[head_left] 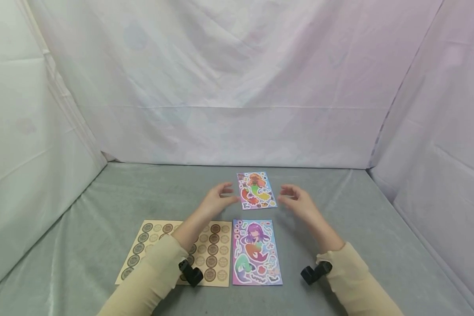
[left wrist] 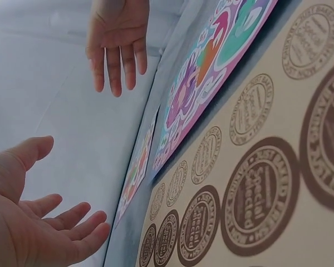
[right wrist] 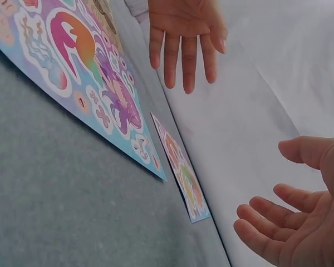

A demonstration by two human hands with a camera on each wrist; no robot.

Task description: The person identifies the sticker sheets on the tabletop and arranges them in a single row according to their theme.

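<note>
A small mermaid sticker sheet (head_left: 256, 190) with orange, green and yellow figures lies toward the back of the table. My left hand (head_left: 218, 199) is at its left side, fingers relaxed, palm turned inward. On the opposite side my right hand (head_left: 298, 202) faces it with loosely bent fingers. Neither hand holds anything. Closer to me lies a second mermaid sticker sheet (head_left: 256, 252), with a purple-haired figure and blue-purple edges. To its left is a tan sheet of round labels (head_left: 224, 228), partly covered by my left forearm. Both palms show in the left wrist view, where the left fingers (left wrist: 72, 222) are spread.
Grey cloth covers the table (head_left: 320, 298). White fabric hangs behind as a back wall (head_left: 237, 87), with further fabric walls at the left (head_left: 31, 131) and right (head_left: 438, 131). A black wrist camera (head_left: 190, 273) is strapped over each sleeve cuff.
</note>
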